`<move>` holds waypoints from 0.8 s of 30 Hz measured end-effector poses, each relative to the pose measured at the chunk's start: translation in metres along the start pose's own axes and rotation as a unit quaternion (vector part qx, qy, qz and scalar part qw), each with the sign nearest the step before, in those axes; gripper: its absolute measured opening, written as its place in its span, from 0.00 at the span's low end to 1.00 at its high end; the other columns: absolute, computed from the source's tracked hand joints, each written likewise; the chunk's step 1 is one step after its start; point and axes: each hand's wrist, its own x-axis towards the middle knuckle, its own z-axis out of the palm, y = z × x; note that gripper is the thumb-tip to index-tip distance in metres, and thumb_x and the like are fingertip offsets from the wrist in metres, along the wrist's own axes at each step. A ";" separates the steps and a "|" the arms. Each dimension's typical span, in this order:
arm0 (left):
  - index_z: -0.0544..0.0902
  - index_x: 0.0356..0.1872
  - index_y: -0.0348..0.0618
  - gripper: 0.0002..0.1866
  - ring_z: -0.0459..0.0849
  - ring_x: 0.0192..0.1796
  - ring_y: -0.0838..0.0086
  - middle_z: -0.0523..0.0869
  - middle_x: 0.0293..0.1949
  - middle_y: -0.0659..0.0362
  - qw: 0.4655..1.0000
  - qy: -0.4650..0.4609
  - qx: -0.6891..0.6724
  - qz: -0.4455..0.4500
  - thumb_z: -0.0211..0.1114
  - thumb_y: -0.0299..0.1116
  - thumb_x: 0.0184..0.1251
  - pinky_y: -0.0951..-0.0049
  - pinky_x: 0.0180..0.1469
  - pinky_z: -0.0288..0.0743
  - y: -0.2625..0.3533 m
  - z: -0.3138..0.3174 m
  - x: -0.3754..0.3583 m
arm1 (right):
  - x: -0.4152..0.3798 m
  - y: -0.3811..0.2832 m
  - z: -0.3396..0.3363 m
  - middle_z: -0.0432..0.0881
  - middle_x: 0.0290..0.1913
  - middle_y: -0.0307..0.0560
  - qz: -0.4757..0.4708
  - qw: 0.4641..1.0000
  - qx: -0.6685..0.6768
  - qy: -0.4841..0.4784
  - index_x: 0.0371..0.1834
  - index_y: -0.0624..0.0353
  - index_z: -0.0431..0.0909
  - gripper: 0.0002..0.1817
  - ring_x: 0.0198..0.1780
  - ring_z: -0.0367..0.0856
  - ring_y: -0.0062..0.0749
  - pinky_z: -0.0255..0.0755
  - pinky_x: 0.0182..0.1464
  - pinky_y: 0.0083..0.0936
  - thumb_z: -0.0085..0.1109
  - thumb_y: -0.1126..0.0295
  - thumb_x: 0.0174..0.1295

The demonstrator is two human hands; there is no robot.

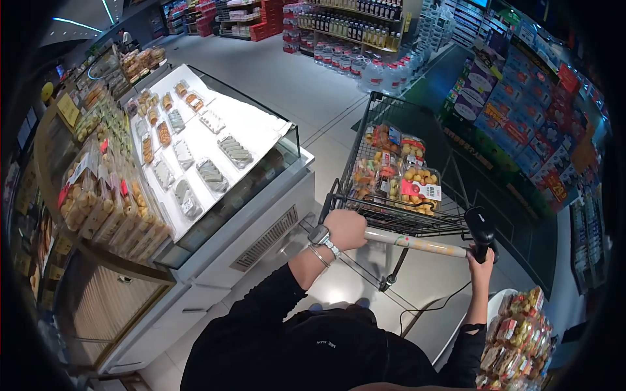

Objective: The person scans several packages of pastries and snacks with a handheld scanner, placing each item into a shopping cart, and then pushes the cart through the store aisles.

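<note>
The left hand (345,229) is clenching the left end of the shopping cart's handle bar (417,244), fingers curled over it, while the right hand (481,267) is gripping the bar's right end together with a black handheld scanner (480,229), whose cable (433,306) is trailing down below the fingers toward the floor. Just beyond the fingers, the wire basket of the shopping cart (391,130) is holding clear packs of pastries (417,189) stacked toward the near end. The likeliest trouble, as I judge it, is the cable looping near the cart's lower frame and catching there, or the scanner slipping, since the right fingers are sharing their grip between two things. To the left of the left fingers, the corner of the chilled display case (287,153) is standing near the cart's side, so a leftward swing could clip it. Ahead and right of the fingers, open grey floor (293,85) is stretching toward the drinks shelves (352,32); the stocked shelving (521,130) is narrowing the right side.
</note>
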 end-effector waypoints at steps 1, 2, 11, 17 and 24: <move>0.85 0.24 0.49 0.12 0.84 0.27 0.62 0.83 0.21 0.56 1.000 -0.011 -0.012 -0.010 0.64 0.44 0.41 0.64 0.31 0.77 0.003 -0.001 0.016 | 0.021 0.009 0.003 0.79 0.38 0.41 0.002 1.000 0.022 -0.001 0.36 0.57 0.80 0.15 0.51 0.67 0.39 0.55 0.59 0.35 0.66 0.70 0.41; 0.85 0.24 0.49 0.12 0.84 0.27 0.62 0.83 0.21 0.56 1.000 -0.009 -0.010 -0.022 0.64 0.44 0.41 0.64 0.31 0.77 0.005 -0.001 0.030 | 0.043 0.017 0.009 0.79 0.38 0.41 -0.006 1.000 0.029 -0.009 0.36 0.57 0.80 0.15 0.51 0.67 0.39 0.55 0.59 0.35 0.66 0.70 0.41; 0.84 0.24 0.52 0.14 0.84 0.29 0.62 0.83 0.21 0.57 0.991 -0.009 0.030 -0.127 0.61 0.48 0.42 0.64 0.30 0.76 0.024 -0.008 0.183 | 0.239 0.080 0.047 0.74 0.39 0.47 -0.099 0.994 0.000 -0.039 0.33 0.58 0.77 0.16 0.50 0.65 0.44 0.55 0.58 0.37 0.68 0.69 0.39; 0.84 0.26 0.52 0.16 0.84 0.30 0.60 0.84 0.24 0.57 0.982 -0.005 0.037 -0.186 0.58 0.50 0.46 0.63 0.31 0.76 0.030 -0.017 0.284 | 0.377 0.099 0.081 0.75 0.41 0.50 -0.129 0.989 0.026 -0.060 0.38 0.60 0.77 0.21 0.51 0.66 0.47 0.57 0.58 0.39 0.70 0.67 0.38; 0.84 0.24 0.47 0.15 0.84 0.29 0.58 0.84 0.24 0.53 0.968 0.008 0.032 -0.250 0.58 0.47 0.46 0.62 0.32 0.78 0.006 -0.030 0.387 | 0.521 0.111 0.147 0.75 0.42 0.54 -0.172 0.982 0.030 -0.078 0.40 0.62 0.76 0.22 0.55 0.65 0.52 0.54 0.63 0.40 0.69 0.66 0.40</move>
